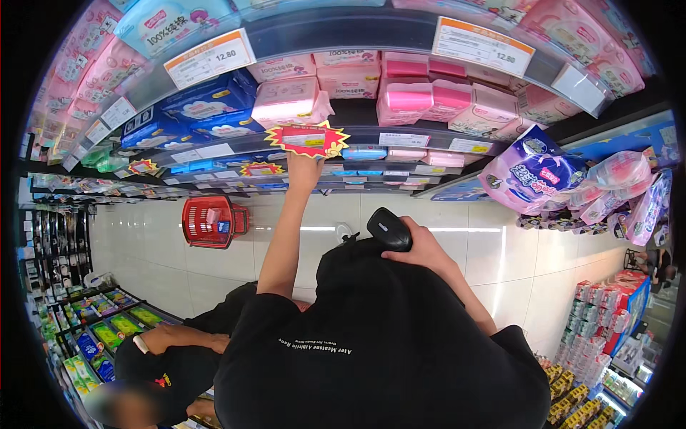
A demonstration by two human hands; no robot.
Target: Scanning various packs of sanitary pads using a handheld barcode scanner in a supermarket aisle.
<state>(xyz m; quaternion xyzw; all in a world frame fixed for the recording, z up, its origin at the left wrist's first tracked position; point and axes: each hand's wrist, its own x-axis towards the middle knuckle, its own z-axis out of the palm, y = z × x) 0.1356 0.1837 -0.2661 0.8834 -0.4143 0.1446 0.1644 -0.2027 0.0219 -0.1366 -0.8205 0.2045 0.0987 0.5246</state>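
My left hand (pixel 304 172) reaches up to the shelf front, at a red and yellow starburst price sign (pixel 306 140). The sign covers its fingers, so their grip cannot be seen. Just above the sign, pink packs of cotton tissues or pads (pixel 286 99) sit beside dark blue packs (pixel 209 104). Low in front of my black shirt, my right hand (pixel 415 244) is closed around a smooth black rounded object (pixel 388 229), perhaps a case or handheld device.
A red shopping basket (pixel 206 221) with small packs stands on the tiled floor at left. Another person in black (pixel 177 359) is close by at lower left. Purple and pink packs (pixel 536 171) hang at right. Stacked cans or cartons (pixel 595 316) stand lower right.
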